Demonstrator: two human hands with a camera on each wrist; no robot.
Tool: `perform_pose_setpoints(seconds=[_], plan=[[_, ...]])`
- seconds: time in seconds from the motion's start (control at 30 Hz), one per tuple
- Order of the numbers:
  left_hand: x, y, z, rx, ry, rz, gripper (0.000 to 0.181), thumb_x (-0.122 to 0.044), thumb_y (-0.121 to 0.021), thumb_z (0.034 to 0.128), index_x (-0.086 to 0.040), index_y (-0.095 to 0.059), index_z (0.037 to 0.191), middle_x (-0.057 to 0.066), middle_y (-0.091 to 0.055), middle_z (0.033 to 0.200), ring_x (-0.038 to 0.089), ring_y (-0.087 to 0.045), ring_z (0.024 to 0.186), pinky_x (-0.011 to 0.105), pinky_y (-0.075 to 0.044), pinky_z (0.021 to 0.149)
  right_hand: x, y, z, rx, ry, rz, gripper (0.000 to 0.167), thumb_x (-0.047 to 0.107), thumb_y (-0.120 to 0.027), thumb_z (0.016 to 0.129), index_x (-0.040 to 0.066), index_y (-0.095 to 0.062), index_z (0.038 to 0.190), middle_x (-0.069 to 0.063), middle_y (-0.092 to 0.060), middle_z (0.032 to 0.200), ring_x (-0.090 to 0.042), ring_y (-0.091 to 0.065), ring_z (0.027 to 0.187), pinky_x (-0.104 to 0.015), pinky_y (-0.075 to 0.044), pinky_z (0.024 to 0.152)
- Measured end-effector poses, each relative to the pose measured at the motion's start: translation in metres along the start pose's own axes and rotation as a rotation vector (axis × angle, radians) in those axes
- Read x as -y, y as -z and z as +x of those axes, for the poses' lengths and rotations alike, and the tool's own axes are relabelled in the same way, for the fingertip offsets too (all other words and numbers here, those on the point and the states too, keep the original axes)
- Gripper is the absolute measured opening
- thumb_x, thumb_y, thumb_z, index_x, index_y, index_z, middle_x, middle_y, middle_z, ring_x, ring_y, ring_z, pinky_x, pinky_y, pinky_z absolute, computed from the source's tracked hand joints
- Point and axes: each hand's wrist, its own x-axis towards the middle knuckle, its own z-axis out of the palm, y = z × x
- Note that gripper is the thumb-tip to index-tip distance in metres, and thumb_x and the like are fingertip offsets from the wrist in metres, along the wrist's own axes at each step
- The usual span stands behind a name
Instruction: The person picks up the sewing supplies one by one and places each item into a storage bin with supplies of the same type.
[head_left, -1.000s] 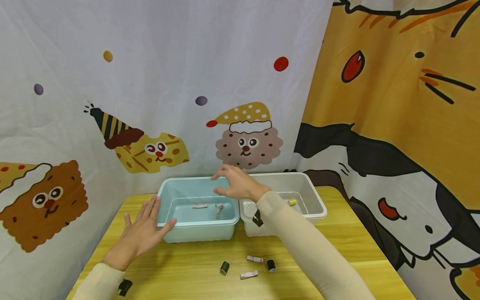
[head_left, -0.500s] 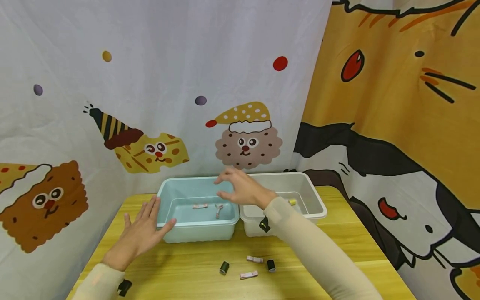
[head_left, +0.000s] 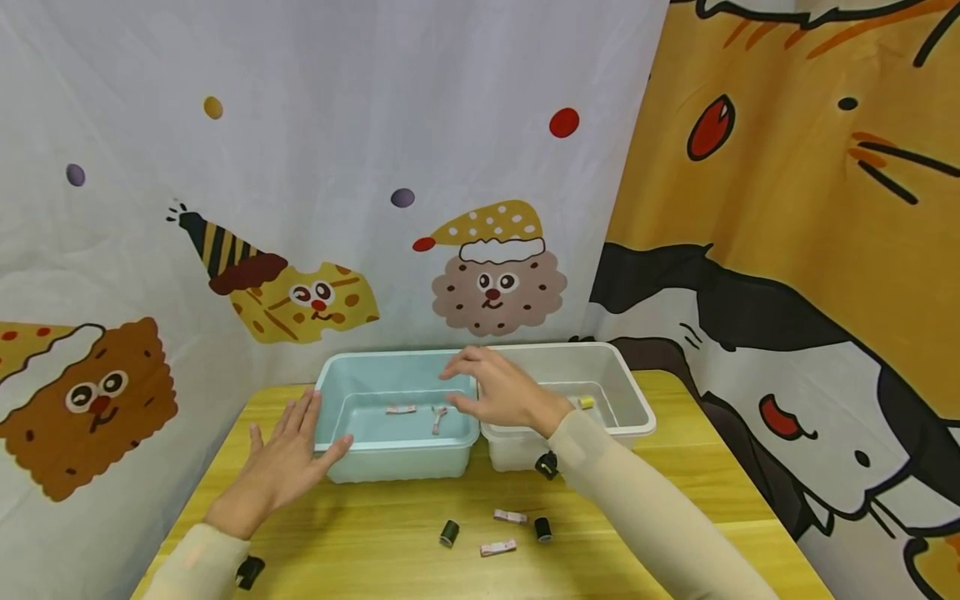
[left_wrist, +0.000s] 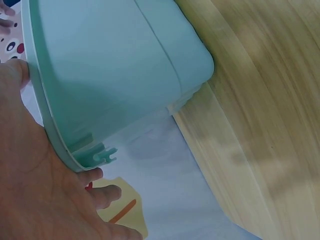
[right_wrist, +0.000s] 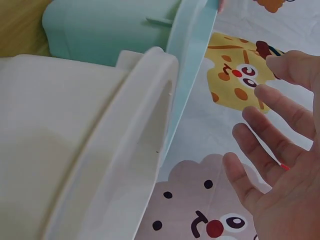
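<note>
My left hand (head_left: pixel 281 479) rests against the left end of a light blue plastic bin (head_left: pixel 397 465), fingers straight along its rim; the left wrist view shows the thumb over the edge. My right hand (head_left: pixel 510 387) hovers where the blue bin meets a white bin (head_left: pixel 517 450). Its fingers are loosely bent and hold nothing, as the right wrist view confirms. Inside the blue bin lie two pinkish-white printed strips, one flat (head_left: pixel 401 409) and one partly unfolded (head_left: pixel 438 421). A yellow thread spool (head_left: pixel 586 402) lies in the white bin, part of which my right hand hides.
In front of the bins, a dark green thread spool (head_left: pixel 449 533), a black thread spool (head_left: pixel 543 529) and two folded pinkish-white strips, one farther (head_left: pixel 510 517) and one nearer (head_left: pixel 498 548), lie on the wooden table (head_left: pixel 360 542). A printed curtain (head_left: pixel 472 100) hangs close behind.
My right hand has drawn back rightward and slightly down, from over the blue bin toward the white one. The left hand stays on the rim, and the small items lie as before.
</note>
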Motion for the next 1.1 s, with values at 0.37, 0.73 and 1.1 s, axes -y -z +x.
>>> perform_pose_setpoints(seconds=[0.37, 0.73, 1.1], plan=[[0.000, -0.001, 0.000, -0.017, -0.011, 0.006, 0.119, -0.085, -0.046, 0.1124, 0.001, -0.010, 0.186, 0.027, -0.008, 0.196, 0.063, -0.014, 0.178, 0.104, -0.004, 0.123, 0.005, -0.005, -0.014, -0.015, 0.032, -0.006, 0.037, 0.033, -0.081, 0.112, 0.016, -0.081, 0.145, -0.002, -0.075, 0.150, -0.025, -0.071, 0.142, -0.048, -0.059, 0.125], [0.000, -0.001, 0.000, -0.021, -0.013, 0.002, 0.118, -0.084, -0.047, 0.1127, 0.000, -0.011, 0.187, 0.026, -0.009, 0.196, 0.062, -0.016, 0.177, 0.103, -0.004, 0.124, 0.004, -0.015, -0.037, -0.069, 0.066, -0.005, 0.034, 0.030, -0.083, 0.110, 0.013, -0.083, 0.140, -0.003, -0.077, 0.146, -0.023, -0.073, 0.139, -0.045, -0.061, 0.124], [0.000, -0.003, 0.000, -0.029, -0.010, 0.010, 0.118, -0.084, -0.048, 0.1129, 0.001, -0.011, 0.186, 0.027, -0.009, 0.196, 0.063, -0.016, 0.177, 0.104, -0.006, 0.124, 0.006, -0.023, -0.056, -0.085, 0.032, 0.039, 0.033, 0.030, -0.084, 0.110, 0.020, -0.083, 0.141, -0.001, -0.077, 0.148, -0.019, -0.073, 0.139, -0.044, -0.062, 0.121]])
